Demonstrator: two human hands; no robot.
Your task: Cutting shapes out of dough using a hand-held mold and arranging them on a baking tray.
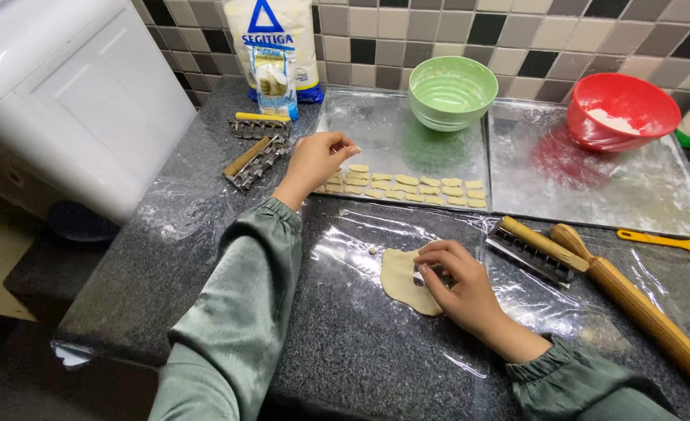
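Our right hand (458,284) presses a small metal cutter (437,274) into the flattened dough sheet (402,277), fingers curled closed around the cutter's top, while our left hand (318,160) pinches a cut dough piece (354,150) between thumb and fingertips just above the baking tray (396,140).

The dough sheet lies on clear plastic film (360,327) spread over the dark granite counter, and we place everything else from it. Beyond it, on the tray, rows of cut pieces (411,189) are already laid out; farther back stands a green bowl (452,92). To its right lie a toothed roller cutter (532,248) and a wooden rolling pin (641,308), with a second tray (641,195) and a red bowl (622,111) behind them. Left and beyond it sit two more toothed cutters (253,152) and a flour bag (275,47).

We judge that the work goes best with the cutter pressed straight down near the sheet's edge (less waste that way), and each piece set close beside the last, not overlapping.

The cutter's shape is mostly hidden under our fingers, the rolling pin's far end is cut off, and the red bowl's contents are hard to make out.
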